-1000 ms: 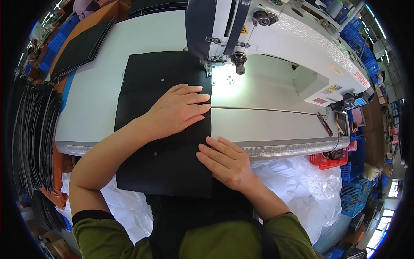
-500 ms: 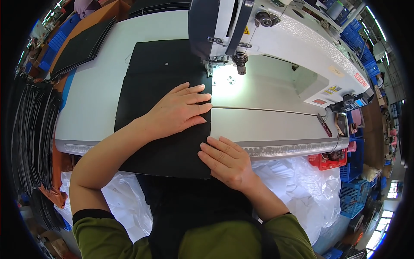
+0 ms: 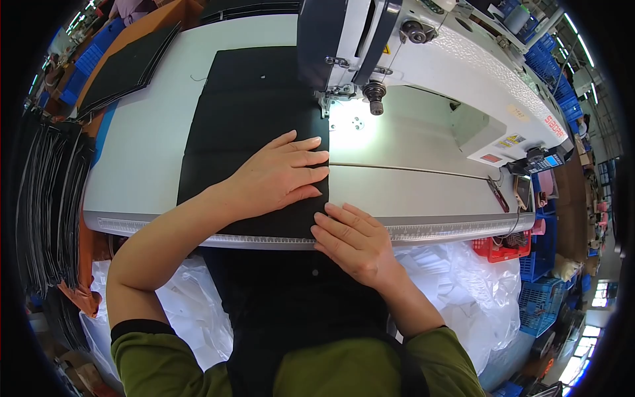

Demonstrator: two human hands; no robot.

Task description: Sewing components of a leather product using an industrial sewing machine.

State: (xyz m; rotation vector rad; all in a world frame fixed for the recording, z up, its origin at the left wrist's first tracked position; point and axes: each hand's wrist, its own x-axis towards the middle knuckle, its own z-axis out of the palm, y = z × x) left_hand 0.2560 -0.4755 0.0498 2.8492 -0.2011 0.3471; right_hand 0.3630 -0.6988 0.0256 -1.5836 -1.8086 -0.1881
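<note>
A black flat panel (image 3: 231, 116) lies on the white sewing table, its right edge running under the presser foot (image 3: 324, 104) of the sewing machine (image 3: 456, 73). My left hand (image 3: 281, 173) rests flat on the panel with fingers spread, fingertips at its right edge. Nearer to me, my right hand (image 3: 354, 238) lies with fingers stretched out over the panel's near right corner and the table's front edge. Neither hand grips anything. A lit needle plate (image 3: 356, 123) shows just right of the foot. The panel's far right part is hidden behind the machine head.
A ruler strip (image 3: 430, 231) runs along the table's front edge. Stacked black panels (image 3: 49, 205) stand at the left, with more on a carton (image 3: 129, 69) behind. Snips (image 3: 497, 194) and a phone (image 3: 522, 192) lie at the right, above a red basket (image 3: 501, 247).
The black panel has slid away from me along the foot, and its near edge now lies at the table's front edge. Both hands stay on it; the view has shifted slightly.
</note>
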